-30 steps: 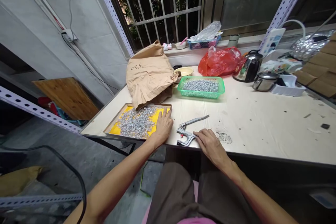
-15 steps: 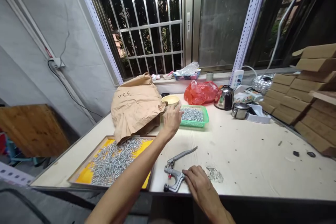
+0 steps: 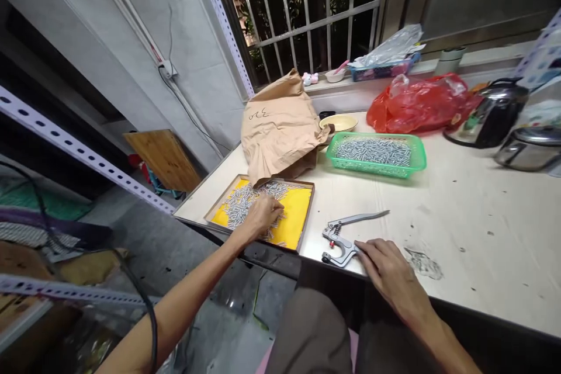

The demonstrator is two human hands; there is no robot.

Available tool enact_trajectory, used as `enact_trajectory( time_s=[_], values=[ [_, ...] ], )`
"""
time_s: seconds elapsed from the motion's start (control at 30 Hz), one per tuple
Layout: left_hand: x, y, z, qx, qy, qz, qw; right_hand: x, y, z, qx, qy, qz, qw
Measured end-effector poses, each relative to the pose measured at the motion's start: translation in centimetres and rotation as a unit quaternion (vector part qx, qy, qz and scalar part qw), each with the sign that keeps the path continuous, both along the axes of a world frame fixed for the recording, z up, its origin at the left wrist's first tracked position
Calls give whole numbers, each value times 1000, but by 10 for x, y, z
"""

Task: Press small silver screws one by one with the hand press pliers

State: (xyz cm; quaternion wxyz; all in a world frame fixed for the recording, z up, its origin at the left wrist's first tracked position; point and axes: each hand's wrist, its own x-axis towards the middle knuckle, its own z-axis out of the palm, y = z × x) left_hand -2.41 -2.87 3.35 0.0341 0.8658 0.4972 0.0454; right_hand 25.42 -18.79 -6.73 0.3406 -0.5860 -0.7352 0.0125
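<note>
My left hand [image 3: 265,214] is over the shallow tray [image 3: 305,221], its fingers curled down among the small silver metal pins [image 3: 241,205] heaped on the yellow lining. Whatever lies in those fingertips is hidden. My right hand [image 3: 389,269] rests at the table's front edge, closed over one handle of the grey snap pliers [image 3: 344,250]. Their other handle points away to the right, and the C-shaped jaw faces left. Beyond the pliers stands a green plastic basket [image 3: 416,158], filled with similar silver pins [image 3: 374,152].
A crumpled brown paper bag [image 3: 280,128] leans over the tray's back edge. Behind the basket are a cream bowl [image 3: 342,123] and a red plastic bag [image 3: 416,106]. A kettle [image 3: 488,114] and steel pot [image 3: 532,146] stand at the right.
My left hand has come back from beside the green basket down to the pins in the tray. The view has turned left. My right hand stays at the pliers.
</note>
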Motion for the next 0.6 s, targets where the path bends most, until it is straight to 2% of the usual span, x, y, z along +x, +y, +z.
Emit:
enact_trajectory(
  time_s=[0.13, 0.33, 0.6],
  values=[
    [-3, -10, -9, 7, 50, -58, 997, 1, 0, -1, 6, -6, -1, 1000],
    [10, -8, -16, 26, 115, -82, 990, 1, 0, -1, 6, -8, -3, 1000],
    [1, -10, -22, 56, 12, -37, 998, 3, 2, -1, -6, 7, 1, 1000]
  ],
)
